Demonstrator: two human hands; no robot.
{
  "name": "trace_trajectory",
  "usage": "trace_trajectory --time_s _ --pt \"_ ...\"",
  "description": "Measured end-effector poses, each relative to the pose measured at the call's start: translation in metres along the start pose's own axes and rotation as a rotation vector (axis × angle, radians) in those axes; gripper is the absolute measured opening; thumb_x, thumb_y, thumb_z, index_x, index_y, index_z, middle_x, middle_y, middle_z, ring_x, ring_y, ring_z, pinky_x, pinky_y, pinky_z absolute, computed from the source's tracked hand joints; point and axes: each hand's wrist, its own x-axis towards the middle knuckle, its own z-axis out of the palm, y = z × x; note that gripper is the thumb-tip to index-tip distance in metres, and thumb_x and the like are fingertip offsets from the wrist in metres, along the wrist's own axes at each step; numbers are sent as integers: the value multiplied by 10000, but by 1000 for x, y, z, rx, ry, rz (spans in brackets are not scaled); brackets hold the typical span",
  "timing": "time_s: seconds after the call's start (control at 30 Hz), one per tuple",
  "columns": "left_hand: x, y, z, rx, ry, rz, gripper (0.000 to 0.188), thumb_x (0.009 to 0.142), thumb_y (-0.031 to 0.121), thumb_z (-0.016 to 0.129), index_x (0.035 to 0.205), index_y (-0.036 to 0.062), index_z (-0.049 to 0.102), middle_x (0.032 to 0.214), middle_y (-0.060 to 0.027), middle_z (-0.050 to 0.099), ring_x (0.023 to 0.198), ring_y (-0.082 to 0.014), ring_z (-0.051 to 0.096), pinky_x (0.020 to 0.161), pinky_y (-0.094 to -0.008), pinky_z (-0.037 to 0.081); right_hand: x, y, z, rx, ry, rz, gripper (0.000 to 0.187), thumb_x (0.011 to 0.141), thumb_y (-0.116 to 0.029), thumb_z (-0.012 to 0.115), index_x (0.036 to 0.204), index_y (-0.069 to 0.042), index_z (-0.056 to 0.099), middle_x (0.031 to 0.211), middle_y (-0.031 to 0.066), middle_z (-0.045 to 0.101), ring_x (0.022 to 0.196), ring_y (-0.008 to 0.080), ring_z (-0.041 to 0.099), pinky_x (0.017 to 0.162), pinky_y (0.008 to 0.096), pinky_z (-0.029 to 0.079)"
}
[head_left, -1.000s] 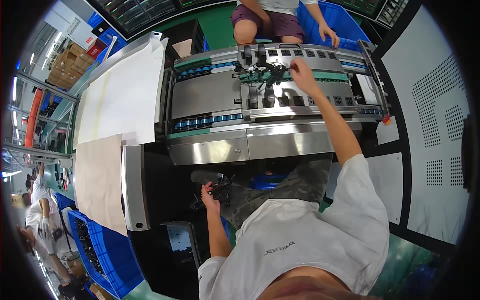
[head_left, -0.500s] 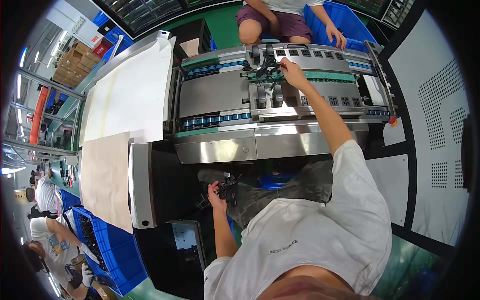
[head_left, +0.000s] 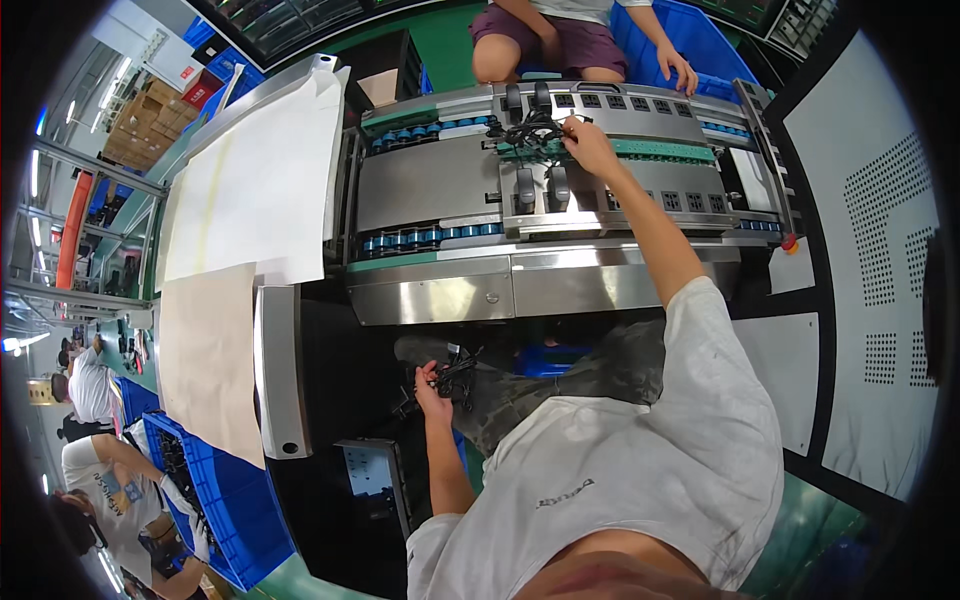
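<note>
My right hand (head_left: 592,148) reaches over a metal fixture plate (head_left: 660,123) with rows of sockets. Its fingers are pinched at the end of a tangle of black cables (head_left: 528,135) lying across the fixture's middle. Black power adapters stand in the left-hand sockets: a near adapter (head_left: 558,188) with another beside it, and a far adapter (head_left: 542,98) with its neighbour. Low by my lap, my left hand (head_left: 432,395) is closed round a bundle of black cables (head_left: 458,375); its fingers are partly hidden by them.
The fixture sits on a conveyor with blue rollers (head_left: 405,240). A co-worker's hand (head_left: 678,70) rests by the far edge, near a blue bin (head_left: 705,45). White sheeting (head_left: 250,190) covers the surface at left. A red button (head_left: 789,243) is at the right end.
My right hand stays at the cables, which have dropped flatter and spread leftward over the fixture. My left hand keeps its place. The view has shifted slightly.
</note>
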Motion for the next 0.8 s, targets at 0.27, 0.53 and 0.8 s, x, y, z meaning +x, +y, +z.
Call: trace_trajectory --time_s 0.27,0.53,0.8 --pt "0 1 1 29 -13 2 389 951 327 436 1028 -23 587 751 -14 479 817 -214 586 794 -333 485 -1 -7 -2 -151 15 -85 150 811 -130 593 948 -75 561 796 194 593 769 397 575 690 455 463" --pt "2 0 2 5 7 -17 398 953 334 428 1027 -27 580 776 -35 528 808 -218 593 791 -331 486 -3 -2 -2 -161 -6 -128 143 804 -121 594 937 -67 589 791 188 572 768 381 562 669 451 449" --pt "8 0 -10 9 -3 14 384 951 330 435 1009 -13 598 698 -21 510 756 -197 593 727 -301 484 -8 -7 8 -259 51 -299 103 755 -87 592 854 -76 565 757 165 543 729 361 550 664 444 452"
